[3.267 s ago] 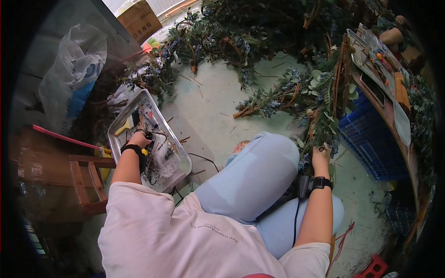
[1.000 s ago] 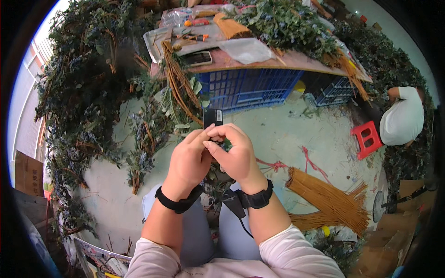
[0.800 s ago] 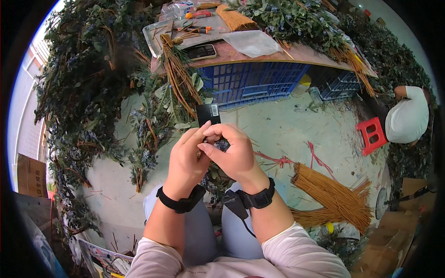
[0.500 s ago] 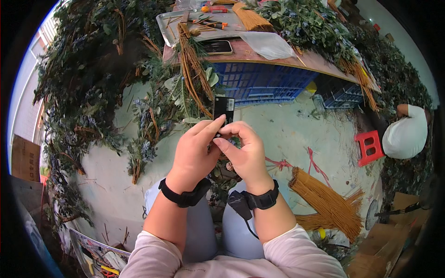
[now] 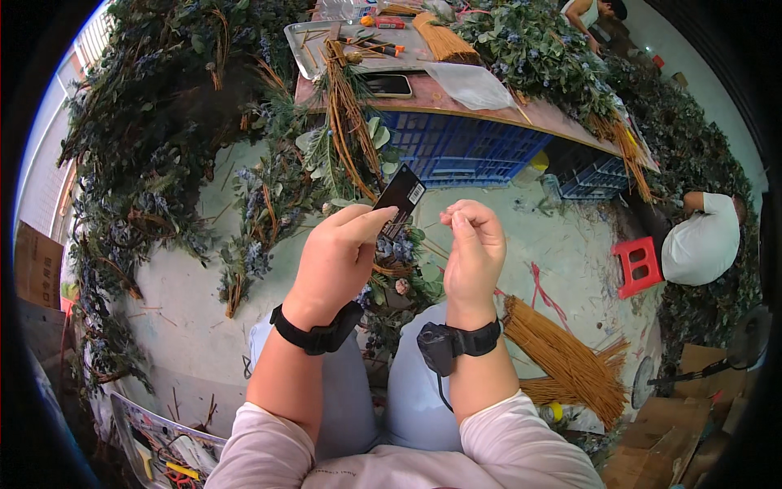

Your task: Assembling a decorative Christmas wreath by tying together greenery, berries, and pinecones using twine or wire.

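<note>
— What was seen across the scene, starting with the biggest things?

— Heaps of leafy green branches (image 5: 155, 138) were spread over the floor and along the left side. A long table (image 5: 521, 110) was set across the top, with blue crates (image 5: 464, 151) tucked beneath it, a metal tray (image 5: 314, 37) and a dark phone (image 5: 387, 85) lying on it. A bundle of tan sticks (image 5: 562, 359) was laid on the floor to the right, near a red stool (image 5: 637, 265), beside which another person in a white top (image 5: 705, 244) was crouched.

— And the hands?

— The left hand (image 5: 338, 257) was closed on a small black card (image 5: 399, 198), pinched at its lower edge between thumb and fingers and held tilted above the knees. The right hand (image 5: 472, 253) was raised just beside it, its fingertips drawn together; whether something tiny was pinched there could not be told. A black band was worn on each wrist.
</note>
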